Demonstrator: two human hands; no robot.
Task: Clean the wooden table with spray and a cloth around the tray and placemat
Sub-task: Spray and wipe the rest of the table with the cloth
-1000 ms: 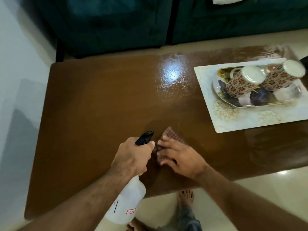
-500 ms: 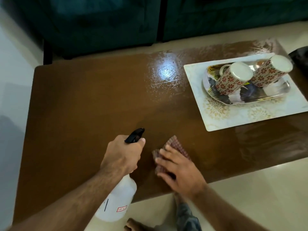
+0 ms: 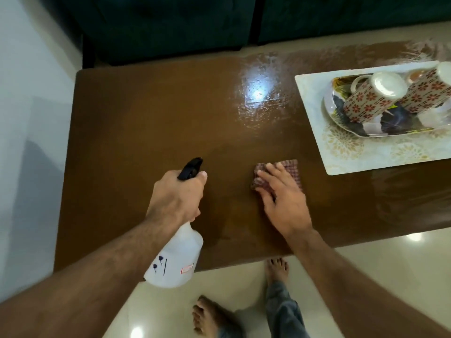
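Wiping is under way on the near middle of the wooden table [image 3: 136, 132]. The right hand [image 3: 283, 198] lies flat, fingers straight and spread, pressing a checked maroon cloth [image 3: 288, 167] onto the wood. Half a second ago that cloth sat close beside the left hand; now it is clearly apart from it, further right and a little further from the near edge, so the stroke is travelling toward the placemat [image 3: 366, 152]. The cloth is near the placemat's near-left corner but not touching it. The left hand [image 3: 178, 193] is curled round the neck of a white spray bottle [image 3: 175, 259], its black nozzle pointing away over the table, the bottle body hanging past the near edge; whether the trigger is squeezed cannot be told. A floral tray [image 3: 341, 115] with two patterned mugs [image 3: 371, 98] lying on their sides sits on the placemat at the far right. A wet sheen shows mid-table on the far side, which suggests spraying is done there and the wipe must next skirt the placemat's edge.
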